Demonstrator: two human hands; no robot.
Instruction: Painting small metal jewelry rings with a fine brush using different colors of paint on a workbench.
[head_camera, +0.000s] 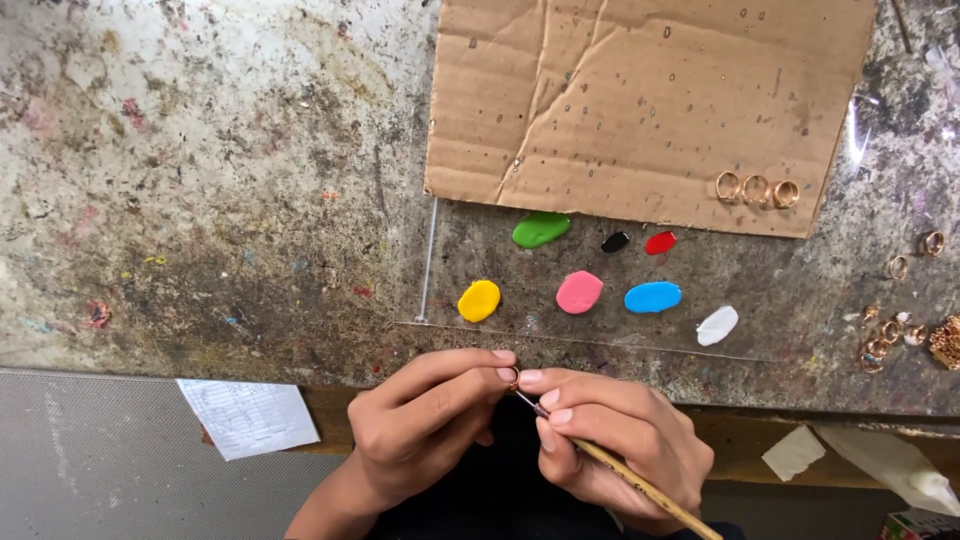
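Head view: a person's left hand (425, 425) is pinching a small gold ring (513, 378) between thumb and fingertips at the near edge of a paint-stained desk (200, 200), its grip pressed tight so that most of the ring is lying hidden behind the fingers. The right hand (620, 440) is closing its grip on a thin wooden brush (640, 485), the tip meeting the ring; the bristles are too small to make out, and the handle's end is running toward the bottom edge. Beyond the hands, blobs of paint are sitting on a clear sheet (560, 240): yellow (479, 300), green (541, 229), pink (579, 292), blue (652, 297), white (717, 325), black (615, 241) and red (660, 242). Three gold rings (756, 189) are standing on a piece of cardboard (620, 100), which is cut off at the top. More rings (895, 320) are lying scattered at the right, some cropped by the frame. A paper slip (250, 415) is hanging below the desk.
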